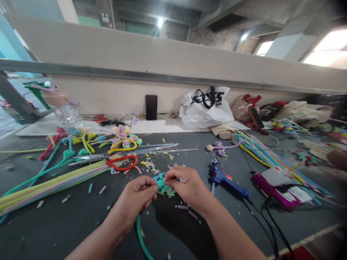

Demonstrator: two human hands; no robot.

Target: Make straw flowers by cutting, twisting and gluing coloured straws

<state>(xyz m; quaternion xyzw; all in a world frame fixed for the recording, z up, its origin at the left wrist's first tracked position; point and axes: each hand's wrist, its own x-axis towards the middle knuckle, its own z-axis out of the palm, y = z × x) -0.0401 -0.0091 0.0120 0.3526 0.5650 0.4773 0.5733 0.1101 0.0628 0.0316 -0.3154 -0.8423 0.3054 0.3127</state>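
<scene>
My left hand [139, 193] is closed in a pinch around a green pipe cleaner [141, 238], whose long end curves down toward the front of the table. Close beside it, my right hand [184, 182] has thumb and fingers pressed together; whatever is between them is too small to make out. Short cut teal and green pieces [162, 186] lie in a small pile between and behind the two hands. Left of my hands are scissors [108, 157] with one yellow and one red handle loop, resting by a bundle of long pastel pipe cleaners [59, 182].
To the right lie a blue glue gun [227, 182] with a cable, a purple-and-white box [282, 187] and more pipe cleaners [260, 151]. Finished fuzzy flowers [124, 133] sit at the back left. A black phone [151, 107] and a white bag [207, 108] stand against the wall. Another person's hand [337, 159] shows at the right edge.
</scene>
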